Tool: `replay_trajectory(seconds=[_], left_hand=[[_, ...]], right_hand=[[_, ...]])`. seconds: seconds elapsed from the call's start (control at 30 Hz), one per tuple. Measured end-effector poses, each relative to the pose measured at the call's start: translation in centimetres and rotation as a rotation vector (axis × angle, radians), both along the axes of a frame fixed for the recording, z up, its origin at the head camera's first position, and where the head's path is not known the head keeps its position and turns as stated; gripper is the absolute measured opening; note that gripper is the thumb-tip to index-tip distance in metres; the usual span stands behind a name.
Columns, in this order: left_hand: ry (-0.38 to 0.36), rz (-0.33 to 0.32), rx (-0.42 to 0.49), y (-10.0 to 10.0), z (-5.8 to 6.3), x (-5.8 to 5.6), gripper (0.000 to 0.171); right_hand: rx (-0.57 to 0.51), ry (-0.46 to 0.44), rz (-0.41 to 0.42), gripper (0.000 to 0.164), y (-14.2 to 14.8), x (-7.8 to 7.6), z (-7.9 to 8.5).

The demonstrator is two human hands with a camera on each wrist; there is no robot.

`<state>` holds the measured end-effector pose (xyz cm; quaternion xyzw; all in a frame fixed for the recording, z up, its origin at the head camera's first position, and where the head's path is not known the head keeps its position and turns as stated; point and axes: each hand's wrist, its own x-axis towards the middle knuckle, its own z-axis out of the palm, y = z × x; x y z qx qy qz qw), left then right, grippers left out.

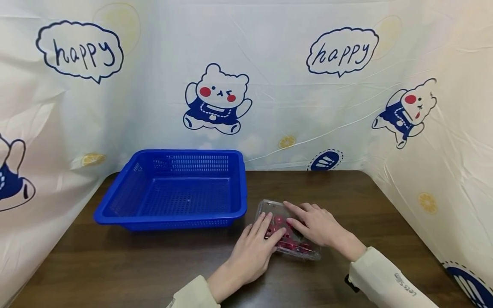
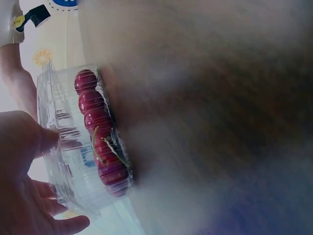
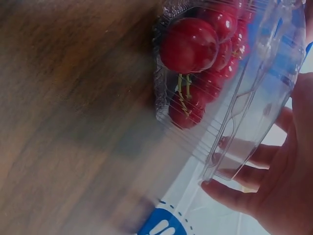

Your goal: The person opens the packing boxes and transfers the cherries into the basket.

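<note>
A clear plastic clamshell box (image 1: 265,206) stands on the table, right of its middle. Through its wall I see red cherries (image 1: 278,219), several of them, and green stems show in both wrist views. My left hand (image 1: 252,252) rests on the near left part of the lid, fingers stretched forward. Across the upper right of the lid lies my right hand (image 1: 320,224), fingers also extended. In the left wrist view the cherries (image 2: 96,120) line the bottom of the box. The right wrist view shows my fingers (image 3: 230,193) along the lid's rim, and the lid looks closed.
A blue plastic basket (image 1: 188,218) with slotted sides stands left of the box, nothing visible inside it. The dark wooden table (image 1: 127,269) is enclosed by a pale patterned cloth (image 1: 277,85) at the back and sides.
</note>
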<state>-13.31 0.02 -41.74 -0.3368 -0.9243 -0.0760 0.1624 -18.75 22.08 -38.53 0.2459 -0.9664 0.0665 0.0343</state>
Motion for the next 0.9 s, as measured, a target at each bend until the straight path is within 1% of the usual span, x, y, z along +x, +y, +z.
replay_trajectory(seconds=[0.17,0.3,0.47,0.63,0.8,0.9], left_hand=[[-0.098,0.014,0.017,0.1,0.1,-0.4,0.044],[-0.151,0.017,0.0,0.3,0.3,-0.5,0.046],[-0.212,0.044,-0.01,0.3,0.6,-0.6,0.053],[-0.279,0.064,0.057,0.3,0.8,-0.8,0.057],[-0.358,0.071,0.148,0.4,0.7,-0.8,0.052],[-0.398,0.072,0.214,0.5,0.6,-0.7,0.051]], right_hand=[[0.022,-0.008,-0.035,0.056,0.0,0.1,0.1],[0.045,-0.009,-0.06,0.058,-0.1,0.4,0.2],[0.07,-0.008,-0.083,0.063,-0.3,0.7,0.4],[0.078,-0.027,-0.095,0.063,-0.3,0.9,0.7],[0.093,-0.042,-0.105,0.062,-0.3,1.3,1.1],[0.107,-0.03,-0.117,0.062,-0.4,1.5,1.2]])
